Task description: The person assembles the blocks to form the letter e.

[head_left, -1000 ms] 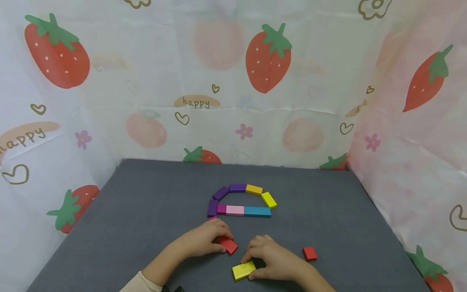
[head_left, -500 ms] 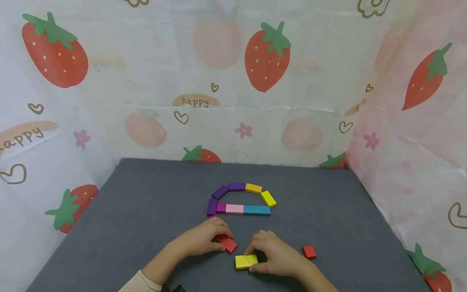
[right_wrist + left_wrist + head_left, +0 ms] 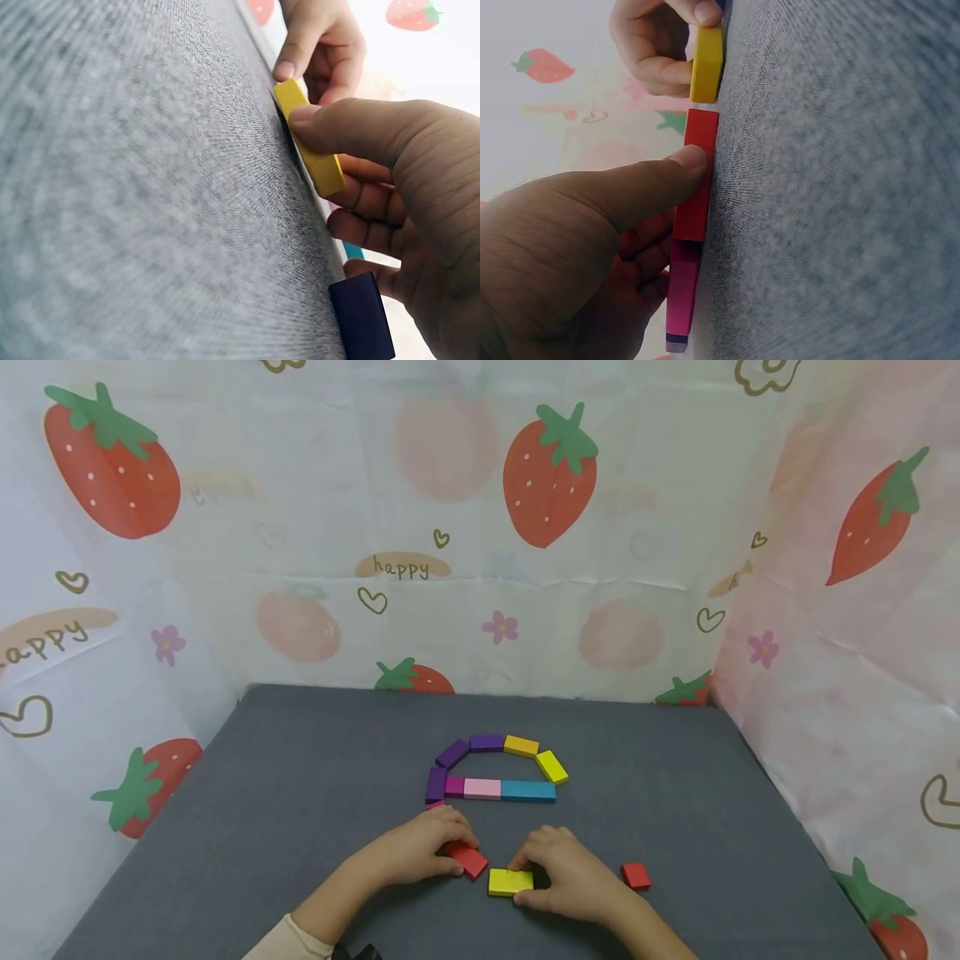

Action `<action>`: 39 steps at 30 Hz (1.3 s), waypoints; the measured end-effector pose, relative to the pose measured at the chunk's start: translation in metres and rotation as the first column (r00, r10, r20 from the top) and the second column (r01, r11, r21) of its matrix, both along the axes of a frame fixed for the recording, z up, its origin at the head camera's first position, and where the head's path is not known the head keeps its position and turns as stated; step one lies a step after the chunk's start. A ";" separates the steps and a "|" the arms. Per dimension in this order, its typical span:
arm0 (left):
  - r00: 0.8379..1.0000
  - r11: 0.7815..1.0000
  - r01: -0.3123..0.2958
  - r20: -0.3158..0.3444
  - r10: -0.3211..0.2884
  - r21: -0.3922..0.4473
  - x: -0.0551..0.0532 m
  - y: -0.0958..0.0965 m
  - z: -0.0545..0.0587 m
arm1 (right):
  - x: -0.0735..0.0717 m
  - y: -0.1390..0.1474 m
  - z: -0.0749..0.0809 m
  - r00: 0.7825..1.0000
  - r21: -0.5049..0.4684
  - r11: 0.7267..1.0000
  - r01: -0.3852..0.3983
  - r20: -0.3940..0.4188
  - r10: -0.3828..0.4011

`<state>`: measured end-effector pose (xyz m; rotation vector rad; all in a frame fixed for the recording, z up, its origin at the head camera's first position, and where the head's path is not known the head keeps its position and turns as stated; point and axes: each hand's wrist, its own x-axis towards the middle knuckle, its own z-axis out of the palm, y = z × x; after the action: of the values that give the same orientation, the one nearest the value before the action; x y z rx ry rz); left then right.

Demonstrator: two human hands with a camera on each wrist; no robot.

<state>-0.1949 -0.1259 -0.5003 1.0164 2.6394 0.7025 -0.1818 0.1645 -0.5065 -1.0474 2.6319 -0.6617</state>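
My left hand [image 3: 423, 847] pinches a red block [image 3: 468, 860] between thumb and fingers, flat against the grey cloth. Its far end meets a magenta block [image 3: 682, 292], mostly hidden behind that hand in the head view. A yellow block [image 3: 511, 882] is pinched by my right hand [image 3: 562, 872], just right of the red one, low over the cloth. Beyond both hands lies a rounded outline of purple [image 3: 487, 743], orange-yellow [image 3: 521, 746] and yellow blocks [image 3: 552, 767], crossed by a bar of magenta, pink [image 3: 482, 789] and blue blocks [image 3: 528, 791].
A small red block [image 3: 635, 876] lies right of my right hand. In the right wrist view a dark block [image 3: 362, 319] stands close below the fingers. Strawberry-printed curtains [image 3: 480, 527] wall the grey-covered table [image 3: 322, 743] at the back and sides.
My right hand has slid the yellow block away from me and slightly right, turning it from slanted to nearly level beside the red block. The left hand keeps its place.
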 end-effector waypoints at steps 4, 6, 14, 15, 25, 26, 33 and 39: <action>1.000 1.000 0.002 -0.002 -0.002 0.000 0.000 0.001 0.001 | 0.001 -0.001 -0.001 1.000 0.003 1.000 0.015 -0.017 -0.015; 1.000 1.000 0.006 -0.003 -0.006 0.005 0.000 0.001 0.001 | 0.001 -0.002 -0.002 0.999 0.003 1.000 0.019 -0.029 -0.019; 1.000 1.000 0.009 -0.002 -0.009 0.008 0.001 0.002 0.001 | 0.003 -0.002 -0.004 0.998 -0.007 0.999 0.032 -0.045 -0.033; 1.000 1.000 0.011 -0.006 -0.011 0.009 0.001 0.002 0.001 | 0.003 -0.002 -0.004 0.998 -0.011 0.999 0.032 -0.048 -0.033; 0.999 1.000 0.024 -0.029 -0.024 0.019 0.001 0.002 0.002 | 0.004 -0.004 -0.003 0.997 -0.027 0.999 0.038 -0.069 -0.040; 0.999 1.000 0.024 -0.028 -0.023 0.019 0.001 0.002 0.002 | 0.004 -0.004 -0.003 0.997 -0.024 0.999 0.040 -0.070 -0.042; 1.000 1.000 0.021 -0.015 -0.021 0.016 0.001 0.002 0.003 | 0.004 -0.003 -0.005 0.997 -0.014 0.999 0.051 -0.064 -0.052; 1.000 1.000 0.007 -0.002 -0.007 0.014 0.001 0.002 0.001 | 0.002 -0.004 -0.008 0.997 -0.010 0.999 0.047 -0.063 -0.048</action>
<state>-0.1938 -0.1243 -0.4989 1.0301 2.6347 0.7195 -0.1802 0.1605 -0.5141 -1.0273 2.7179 -0.6608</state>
